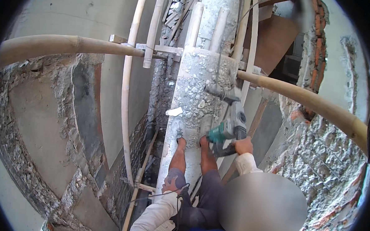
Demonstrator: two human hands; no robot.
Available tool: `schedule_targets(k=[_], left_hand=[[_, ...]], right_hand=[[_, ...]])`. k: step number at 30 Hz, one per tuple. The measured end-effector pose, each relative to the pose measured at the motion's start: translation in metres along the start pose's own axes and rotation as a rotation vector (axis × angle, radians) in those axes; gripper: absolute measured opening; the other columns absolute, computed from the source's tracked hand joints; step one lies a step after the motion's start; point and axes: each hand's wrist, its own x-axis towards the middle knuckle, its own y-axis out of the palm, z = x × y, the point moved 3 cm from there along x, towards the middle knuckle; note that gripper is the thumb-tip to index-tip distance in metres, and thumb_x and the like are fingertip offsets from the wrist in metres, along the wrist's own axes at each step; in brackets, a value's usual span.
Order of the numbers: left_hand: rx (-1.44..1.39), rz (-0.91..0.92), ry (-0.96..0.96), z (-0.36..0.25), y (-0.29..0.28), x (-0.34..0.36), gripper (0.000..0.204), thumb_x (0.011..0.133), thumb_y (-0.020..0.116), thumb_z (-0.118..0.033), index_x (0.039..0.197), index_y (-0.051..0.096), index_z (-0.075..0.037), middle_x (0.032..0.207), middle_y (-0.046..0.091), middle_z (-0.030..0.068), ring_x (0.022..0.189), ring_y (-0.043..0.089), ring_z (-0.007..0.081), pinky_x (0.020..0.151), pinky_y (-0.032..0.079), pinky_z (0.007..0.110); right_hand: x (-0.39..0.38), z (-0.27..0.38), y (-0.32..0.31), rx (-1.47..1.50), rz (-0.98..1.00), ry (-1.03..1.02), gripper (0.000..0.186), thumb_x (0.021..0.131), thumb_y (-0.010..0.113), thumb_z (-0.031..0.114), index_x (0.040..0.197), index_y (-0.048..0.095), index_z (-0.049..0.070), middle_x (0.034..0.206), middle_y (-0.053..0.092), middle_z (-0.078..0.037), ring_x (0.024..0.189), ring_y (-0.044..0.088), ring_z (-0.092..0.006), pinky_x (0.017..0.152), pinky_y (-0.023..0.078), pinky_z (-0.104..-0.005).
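Note:
My right hand (244, 146) is closed around the rear handle of a green and grey hammer drill (222, 132). The drill stands to the right of my feet, its dark side handle pointing left over the rubble; its tip is hard to make out. My left hand (171, 185) lies on my left knee, fingers spread, holding no tool. A dark cord runs close by my left wrist. Both my feet rest on a dusty concrete strip (170, 150) covered with broken chips (201, 89). A white flat fragment (174, 111) lies ahead of my left foot.
A bamboo pole (71, 44) crosses at left, another pole (311, 99) at right. Upright poles (126, 100) stand beside a deep gap left of the strip. Rough chipped walls (325, 160) flank both sides, with exposed brick (317, 47) at right. A blurred patch covers the lower right.

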Motion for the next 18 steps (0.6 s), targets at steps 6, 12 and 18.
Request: schedule_targets(k=[6,12,18], left_hand=[[-0.224,-0.133,0.159,0.034,0.02,0.001,0.078,0.07,0.08,-0.045,0.135,0.048,-0.015,0.131,0.048,0.0213,0.123,0.047,0.0371,0.103,0.04,0.045],[-0.315,-0.294,0.217,0.073,0.024,-0.002,0.068,0.072,0.079,-0.041,0.126,0.056,-0.005,0.113,0.06,0.0222,0.109,0.056,0.0371,0.098,0.044,0.044],[-0.429,-0.198,0.1,0.084,0.024,-0.007,0.058,0.073,0.078,-0.039,0.118,0.06,-0.006,0.112,0.062,0.0218,0.107,0.058,0.0368,0.095,0.046,0.044]], right_hand=[[-0.039,-0.006,-0.077,-0.206,0.071,-0.065,0.063,0.063,0.08,0.031,0.112,0.06,-0.003,0.114,0.063,-0.028,0.109,0.061,-0.0417,0.094,0.049,-0.0451],[-0.024,0.039,-0.125,-0.092,-0.1,-0.216,0.053,0.063,0.074,0.024,0.109,0.064,0.0,0.109,0.065,-0.028,0.106,0.062,-0.0431,0.092,0.05,-0.0463],[0.006,0.062,-0.147,0.409,-0.325,-0.55,0.06,0.061,0.081,0.021,0.114,0.06,0.002,0.108,0.066,-0.023,0.097,0.065,-0.0383,0.09,0.05,-0.043]])
